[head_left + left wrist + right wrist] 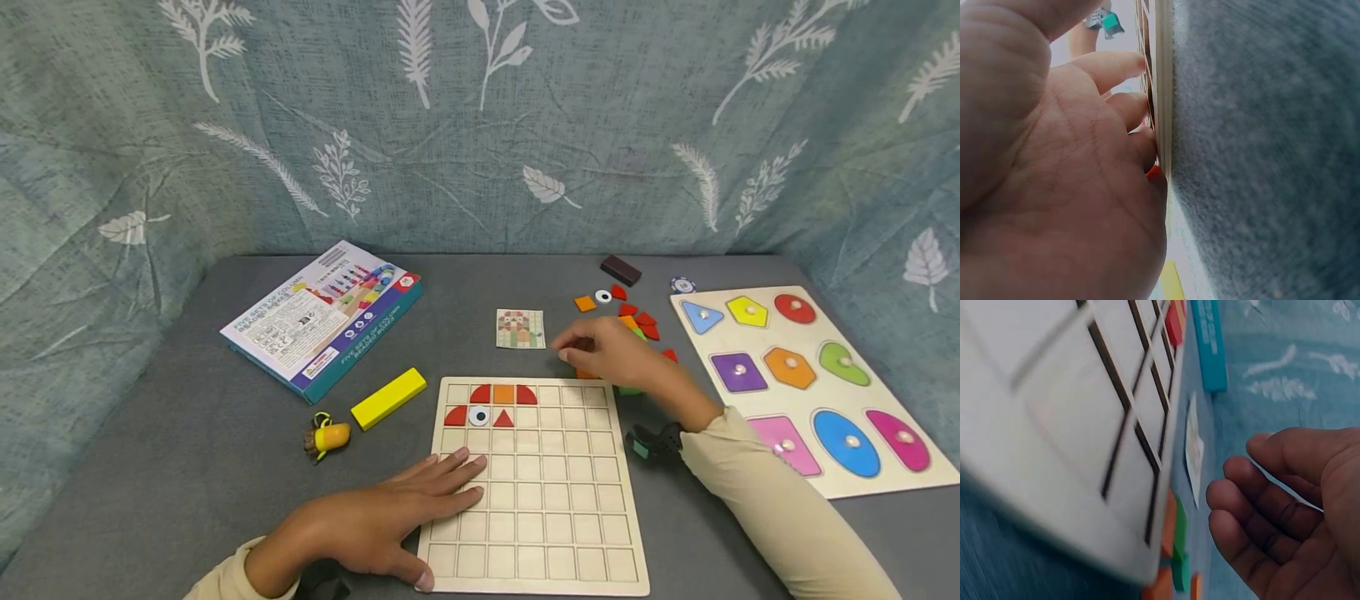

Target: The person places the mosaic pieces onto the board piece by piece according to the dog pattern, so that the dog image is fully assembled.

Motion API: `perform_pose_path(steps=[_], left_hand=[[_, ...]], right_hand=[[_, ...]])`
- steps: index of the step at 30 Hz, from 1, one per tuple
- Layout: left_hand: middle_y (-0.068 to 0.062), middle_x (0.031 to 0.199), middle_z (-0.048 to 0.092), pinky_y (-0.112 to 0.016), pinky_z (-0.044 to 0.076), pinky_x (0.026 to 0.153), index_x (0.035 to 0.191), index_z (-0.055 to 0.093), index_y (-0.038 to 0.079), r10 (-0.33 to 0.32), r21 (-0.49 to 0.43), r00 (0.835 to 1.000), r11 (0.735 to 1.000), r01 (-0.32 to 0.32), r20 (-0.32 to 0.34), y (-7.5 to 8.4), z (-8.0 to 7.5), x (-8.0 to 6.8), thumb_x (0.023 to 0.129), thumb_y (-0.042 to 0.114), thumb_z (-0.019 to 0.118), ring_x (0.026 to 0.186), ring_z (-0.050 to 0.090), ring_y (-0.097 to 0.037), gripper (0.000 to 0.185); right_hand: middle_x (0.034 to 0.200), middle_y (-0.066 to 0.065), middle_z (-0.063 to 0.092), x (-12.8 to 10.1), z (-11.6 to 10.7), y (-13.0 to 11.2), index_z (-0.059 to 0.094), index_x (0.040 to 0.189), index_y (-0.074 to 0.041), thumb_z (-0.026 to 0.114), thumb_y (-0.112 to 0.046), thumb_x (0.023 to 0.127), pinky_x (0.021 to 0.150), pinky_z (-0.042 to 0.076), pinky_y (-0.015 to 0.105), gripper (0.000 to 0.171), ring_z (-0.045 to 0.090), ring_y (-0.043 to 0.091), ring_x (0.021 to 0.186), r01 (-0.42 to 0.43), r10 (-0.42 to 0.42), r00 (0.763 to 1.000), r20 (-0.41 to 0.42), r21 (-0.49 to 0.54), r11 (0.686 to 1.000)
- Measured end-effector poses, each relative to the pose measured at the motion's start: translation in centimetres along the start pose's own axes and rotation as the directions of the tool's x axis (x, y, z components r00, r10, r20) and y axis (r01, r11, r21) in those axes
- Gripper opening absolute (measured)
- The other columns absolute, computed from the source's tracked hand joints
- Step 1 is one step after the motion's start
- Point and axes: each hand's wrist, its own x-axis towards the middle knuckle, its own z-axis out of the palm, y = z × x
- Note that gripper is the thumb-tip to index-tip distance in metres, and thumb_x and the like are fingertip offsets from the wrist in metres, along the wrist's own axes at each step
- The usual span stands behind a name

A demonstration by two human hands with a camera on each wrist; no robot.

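Note:
My left hand [382, 512] rests spread on the left side of a wooden grid board [555, 521], fingertips on the squares and thumb by the near edge. Set in the board's upper rows are red quarter-round pieces [527, 395], an orange square [504, 394], a round eye piece [478, 416] and a red triangle [504, 419]. Over the far right corner hovers my right hand [611, 350], fingers loosely curled and nothing between them in the right wrist view. Just left of its fingertips lies a small pattern card [520, 329]. Beneath and beyond it are loose red pieces [647, 325], partly hidden.
Left of the board stand a yellow block [388, 398], a small yellow-orange toy [327, 436] and a boxed game [322, 317]. To the right lies a knobbed shape puzzle [810, 400], near a poker chip [682, 285]. A dark block [620, 270] is farther back.

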Motion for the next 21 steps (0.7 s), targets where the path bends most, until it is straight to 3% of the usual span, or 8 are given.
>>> perform_pose_path(steps=[5,10,21], left_hand=[[0.006,0.163,-0.001,-0.056,0.003,0.115,0.155,0.025,0.024,-0.002,-0.003,1.0,1.0,0.002,-0.001,-0.1,0.1,0.0,0.084,0.043,0.073,0.147,-0.007,-0.023,0.089],[0.006,0.163,-0.001,-0.056,0.003,0.114,0.156,0.025,0.024,-0.005,-0.003,1.0,1.0,0.005,-0.002,0.0,0.1,-0.1,0.084,0.042,0.074,0.147,-0.007,-0.022,0.089],[0.007,0.163,-0.001,-0.051,0.0,0.116,0.156,0.024,0.022,0.001,-0.001,1.0,1.0,-0.001,0.003,0.2,0.0,-0.2,0.084,0.041,0.073,0.147,-0.007,-0.02,0.088]], right_hand=[[0.095,0.008,0.07,-0.3,-1.4,0.9,0.071,0.107,0.002,0.063,-0.003,0.094,0.066,0.052,0.034,0.016,0.063,0.018,0.075,-0.029,0.027,0.998,-0.06,-0.028,0.999],[0.101,0.012,0.068,-0.7,-2.7,2.1,0.069,0.109,0.004,0.061,-0.003,0.095,0.077,0.053,0.039,0.018,0.063,0.024,0.087,-0.084,0.078,0.992,-0.097,-0.051,0.995],[0.105,0.017,0.068,-1.6,-5.1,4.7,0.068,0.116,0.003,0.059,-0.01,0.098,0.073,0.054,0.041,0.024,0.064,0.03,0.089,-0.202,0.187,0.957,-0.222,-0.044,0.978]])
